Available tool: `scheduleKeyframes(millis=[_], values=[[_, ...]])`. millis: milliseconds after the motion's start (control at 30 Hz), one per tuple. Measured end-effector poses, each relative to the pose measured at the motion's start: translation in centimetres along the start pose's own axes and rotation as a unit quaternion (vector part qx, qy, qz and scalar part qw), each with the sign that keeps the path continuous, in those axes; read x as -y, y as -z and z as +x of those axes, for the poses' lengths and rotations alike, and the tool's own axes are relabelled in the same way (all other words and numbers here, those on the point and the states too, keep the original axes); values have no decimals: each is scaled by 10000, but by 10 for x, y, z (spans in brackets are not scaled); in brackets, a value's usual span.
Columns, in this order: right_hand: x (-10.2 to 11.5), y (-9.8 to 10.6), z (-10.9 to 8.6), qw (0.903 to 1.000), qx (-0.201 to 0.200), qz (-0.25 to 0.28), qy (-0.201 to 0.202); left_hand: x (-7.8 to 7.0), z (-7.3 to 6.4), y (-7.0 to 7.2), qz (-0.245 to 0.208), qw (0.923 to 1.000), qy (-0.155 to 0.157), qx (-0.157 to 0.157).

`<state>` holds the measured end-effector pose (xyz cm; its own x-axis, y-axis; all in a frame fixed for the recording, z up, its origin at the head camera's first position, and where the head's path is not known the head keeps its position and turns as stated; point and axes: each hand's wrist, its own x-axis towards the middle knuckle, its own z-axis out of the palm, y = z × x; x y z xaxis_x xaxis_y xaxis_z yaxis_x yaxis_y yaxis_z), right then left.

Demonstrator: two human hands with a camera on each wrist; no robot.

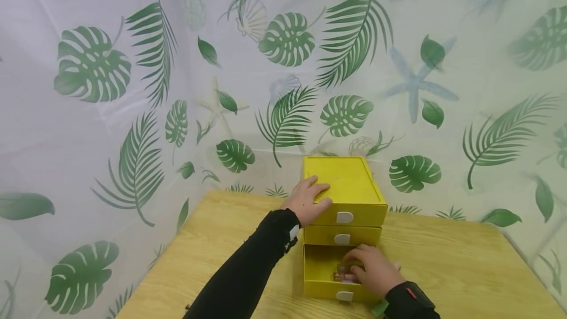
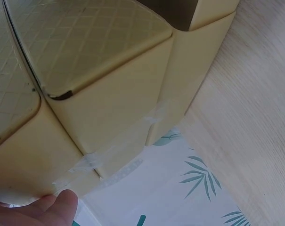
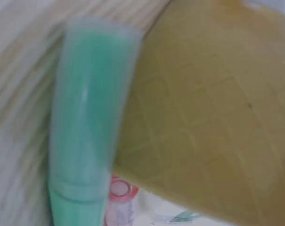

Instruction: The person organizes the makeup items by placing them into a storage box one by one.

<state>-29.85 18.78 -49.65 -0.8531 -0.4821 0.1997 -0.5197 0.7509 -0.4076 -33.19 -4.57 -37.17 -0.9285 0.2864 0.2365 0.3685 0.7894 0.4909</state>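
Note:
A small yellow drawer unit (image 1: 343, 176) stands on the table, its bottom drawer (image 1: 316, 265) pulled out. My left hand (image 1: 307, 201) rests on the unit's top left edge, fingers spread. My right hand (image 1: 374, 270) reaches into the bottom drawer, fingers and thumb curled round a pen-like greyish piece (image 1: 347, 266). Below it in the drawer lie pinkish-purple pens (image 1: 343, 277). By the right wrist, a green highlighter pen (image 3: 88, 113) shows close and blurred in the right wrist view, with a red-ended pen (image 3: 121, 190) beside it. Whether the hand also holds these two is hidden.
The upper drawers, with white tab handles (image 1: 344, 217), are closed. Under the unit is a wood-grain table (image 1: 443, 250). Leaf-patterned curtains (image 1: 354, 63) hang behind it and on the left. Clear tape (image 2: 85, 162) sticks to the unit in the left wrist view.

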Motion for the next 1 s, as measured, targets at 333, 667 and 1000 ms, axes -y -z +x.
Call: scheduleKeyframes(millis=[333, 667, 1000], values=[[-37, 47, -32, 9948, -889, -132, -469, -1, 0, -3, -10, 9999, -114, 61], [-69, 40, -32, 9953, -251, -846, -402, 0, 5, 5, 19, 9999, -137, -74], [-69, 22, -38, 9937, 333, -1014, -329, 0, 3, 1, -44, 9999, -119, 20]])
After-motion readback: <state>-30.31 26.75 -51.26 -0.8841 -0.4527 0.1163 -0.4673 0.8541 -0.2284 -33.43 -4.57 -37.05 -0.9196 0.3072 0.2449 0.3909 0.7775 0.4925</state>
